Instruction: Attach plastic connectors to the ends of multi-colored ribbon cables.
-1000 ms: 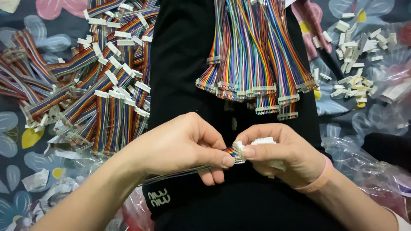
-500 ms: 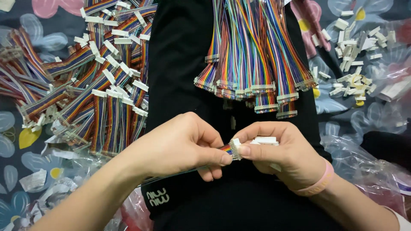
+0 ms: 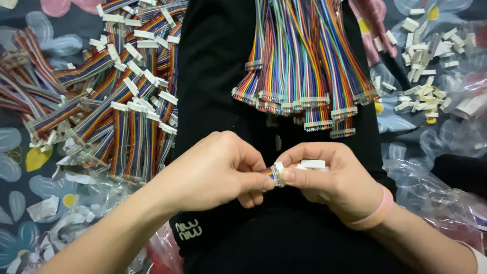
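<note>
A: Ribbon cable (image 3: 269, 172) end sits over the lap, pinched by left hand (image 3: 218, 170); right hand (image 3: 329, 177) holds a white connector (image 3: 278, 172) against it, spare housings (image 3: 312, 164) in palm

B: Progress?

A: Finished pile (image 3: 122, 101) on the left is big; hanging bundle (image 3: 299, 66) and loose housings (image 3: 421, 50) on the right say plenty left

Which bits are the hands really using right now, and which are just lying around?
In use:
- left hand pinching a rainbow ribbon cable end
- right hand pressing a white connector onto it, with spare white connectors in its fingers

Lying about:
- pile of finished cables
- bunch of cables on the lap
- loose white connectors
- clear plastic bags
- flowered cloth
</note>
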